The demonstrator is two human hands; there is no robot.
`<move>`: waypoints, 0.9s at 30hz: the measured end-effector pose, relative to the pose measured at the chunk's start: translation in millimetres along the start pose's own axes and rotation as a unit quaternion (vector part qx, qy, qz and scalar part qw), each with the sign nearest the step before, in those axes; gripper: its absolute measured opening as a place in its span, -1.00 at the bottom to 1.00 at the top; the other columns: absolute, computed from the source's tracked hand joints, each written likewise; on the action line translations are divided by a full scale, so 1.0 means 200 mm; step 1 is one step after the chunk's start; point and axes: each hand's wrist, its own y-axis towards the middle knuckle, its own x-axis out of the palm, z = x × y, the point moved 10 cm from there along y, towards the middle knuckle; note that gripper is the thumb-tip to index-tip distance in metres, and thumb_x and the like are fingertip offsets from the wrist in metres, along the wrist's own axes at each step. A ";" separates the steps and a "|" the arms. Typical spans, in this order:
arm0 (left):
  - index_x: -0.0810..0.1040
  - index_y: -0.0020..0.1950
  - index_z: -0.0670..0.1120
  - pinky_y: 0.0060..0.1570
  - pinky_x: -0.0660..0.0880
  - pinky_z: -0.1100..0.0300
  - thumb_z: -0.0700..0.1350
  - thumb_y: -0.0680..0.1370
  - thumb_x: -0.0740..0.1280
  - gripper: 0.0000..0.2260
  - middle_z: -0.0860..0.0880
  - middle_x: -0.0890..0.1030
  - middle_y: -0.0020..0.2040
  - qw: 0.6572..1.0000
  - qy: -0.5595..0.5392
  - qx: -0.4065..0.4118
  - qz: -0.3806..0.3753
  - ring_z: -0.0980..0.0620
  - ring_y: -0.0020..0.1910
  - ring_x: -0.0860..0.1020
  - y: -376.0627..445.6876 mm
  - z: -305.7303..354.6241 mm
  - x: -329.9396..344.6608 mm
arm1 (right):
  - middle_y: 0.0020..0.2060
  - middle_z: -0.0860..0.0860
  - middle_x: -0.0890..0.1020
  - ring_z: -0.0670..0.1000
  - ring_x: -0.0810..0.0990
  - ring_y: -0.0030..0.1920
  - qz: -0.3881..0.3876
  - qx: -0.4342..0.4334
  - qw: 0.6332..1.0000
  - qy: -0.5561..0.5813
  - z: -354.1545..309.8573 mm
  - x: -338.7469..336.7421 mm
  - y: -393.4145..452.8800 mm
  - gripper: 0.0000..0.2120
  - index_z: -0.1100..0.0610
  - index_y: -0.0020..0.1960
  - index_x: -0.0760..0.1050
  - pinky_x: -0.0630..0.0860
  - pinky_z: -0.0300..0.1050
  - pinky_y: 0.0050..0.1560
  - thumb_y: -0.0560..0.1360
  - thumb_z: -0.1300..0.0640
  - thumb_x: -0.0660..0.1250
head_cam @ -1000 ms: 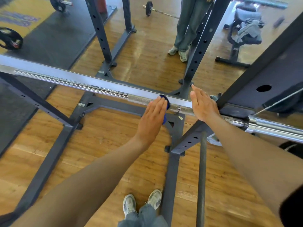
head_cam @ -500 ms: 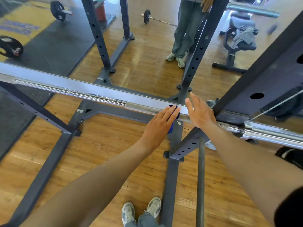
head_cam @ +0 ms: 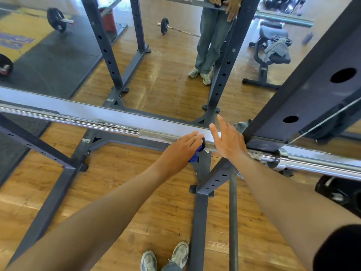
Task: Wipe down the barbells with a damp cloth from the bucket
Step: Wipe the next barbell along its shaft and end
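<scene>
Left hand [head_cam: 180, 151] presses blue cloth [head_cam: 196, 153] on barbell [head_cam: 156, 136], fingers flat; right hand [head_cam: 227, 139] spread w/ nothing; should rub hard, slow.

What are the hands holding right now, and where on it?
The left hand presses a blue cloth onto the steel barbell's knurled section. The right hand holds nothing.

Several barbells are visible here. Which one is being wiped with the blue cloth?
The racked barbell across the foreground: the left hand presses the blue cloth onto it. The other barbells lie untouched on the floor.
</scene>
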 end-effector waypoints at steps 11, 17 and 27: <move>0.16 0.64 -0.22 0.59 0.16 0.00 -0.45 0.48 0.16 -0.30 -0.16 0.25 0.61 0.980 0.095 -0.132 0.117 -0.14 0.62 0.15 -0.37 -0.30 -0.21 | 0.05 0.06 0.65 0.15 0.56 0.16 0.062 -0.069 0.995 0.028 -0.36 -0.01 0.10 -0.29 0.09 0.66 -0.03 0.32 0.26 0.39 0.63 -0.27 -0.26; 0.15 0.63 -0.24 0.60 0.06 0.02 -0.37 0.56 0.15 -0.38 -0.18 0.21 0.62 0.986 0.073 -0.091 0.116 -0.12 0.63 0.14 -0.25 -0.07 -0.07 | 0.19 0.13 0.64 0.21 0.57 0.21 0.057 -0.045 0.997 0.021 -0.37 0.11 0.11 -0.33 0.12 0.61 0.16 0.47 0.16 0.24 0.66 -0.27 -0.14; 0.06 0.66 -0.22 0.61 0.08 0.00 -0.41 0.55 0.06 -0.35 -0.13 0.06 0.67 0.964 0.013 -0.214 0.155 -0.07 0.66 -0.03 -0.44 -0.27 -0.13 | 0.26 0.15 0.60 0.21 0.54 0.26 0.094 -0.044 0.994 0.017 -0.38 0.08 0.09 -0.37 0.14 0.51 0.31 0.43 0.14 0.24 0.67 -0.27 -0.07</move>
